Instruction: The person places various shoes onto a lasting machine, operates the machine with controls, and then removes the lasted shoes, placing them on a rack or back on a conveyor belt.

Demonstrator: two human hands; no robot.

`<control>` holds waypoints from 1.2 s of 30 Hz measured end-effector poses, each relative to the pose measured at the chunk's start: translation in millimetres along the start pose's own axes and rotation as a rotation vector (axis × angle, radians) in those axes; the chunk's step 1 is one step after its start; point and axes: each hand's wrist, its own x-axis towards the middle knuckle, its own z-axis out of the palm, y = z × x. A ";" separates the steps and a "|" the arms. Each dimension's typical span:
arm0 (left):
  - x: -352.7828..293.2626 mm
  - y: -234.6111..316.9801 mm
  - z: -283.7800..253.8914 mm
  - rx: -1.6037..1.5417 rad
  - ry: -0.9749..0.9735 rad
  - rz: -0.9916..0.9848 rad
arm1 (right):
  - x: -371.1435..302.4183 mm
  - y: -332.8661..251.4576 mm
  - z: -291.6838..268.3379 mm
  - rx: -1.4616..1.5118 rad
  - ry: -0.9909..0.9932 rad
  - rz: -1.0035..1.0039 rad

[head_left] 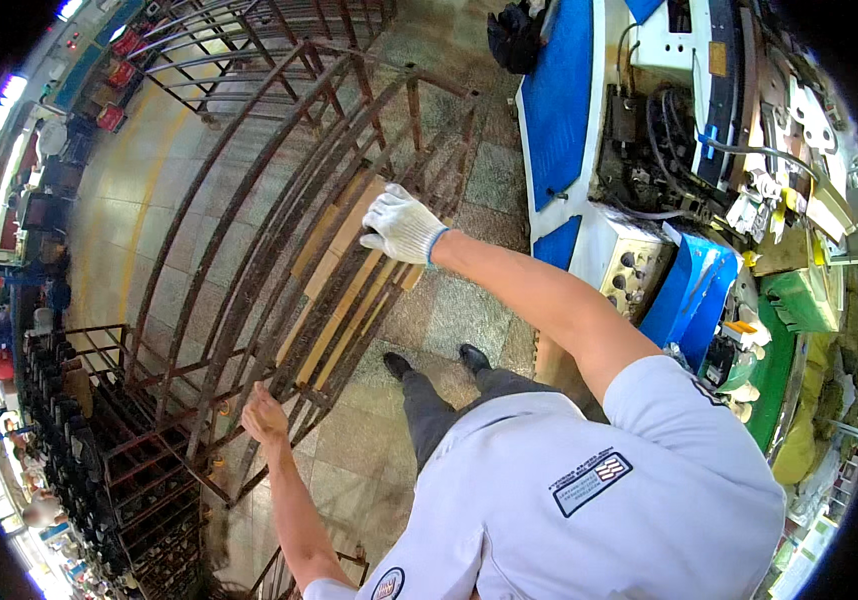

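Note:
A long rusty-brown metal rack (pixel 239 270) with several curved rails stands in front of me. My bare left hand (pixel 265 416) is closed at the near left end of its closest rail. Further along, my right hand (pixel 401 224), in a white knitted glove with a blue cuff, has its fingers curled over the same side of the rack. The palms hide how firmly each hand grips. Beneath and beside the glove, flat tan boards (pixel 339 250) and light strips (pixel 349 315) lie lengthwise between the lower bars.
Another metal rack (pixel 249 40) stands beyond. To the right is a white machine (pixel 599 130) with blue panels (pixel 557 100), cables and a blue bin (pixel 694 290). Dark shelving with many black items (pixel 59 420) lines the left. My shoes (pixel 399 366) are on the tiled floor (pixel 479 310).

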 end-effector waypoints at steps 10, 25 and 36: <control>-82.6 62.6 -12.9 0.062 -0.080 -0.007 | -93.2 -13.5 -52.5 -0.207 -0.131 0.165; -81.0 26.3 79.9 0.273 0.046 0.203 | -594.6 -298.0 -201.1 0.163 0.027 1.275; -431.4 421.1 1.9 -0.666 -0.832 0.970 | -995.5 -495.4 -260.8 -0.117 0.868 2.816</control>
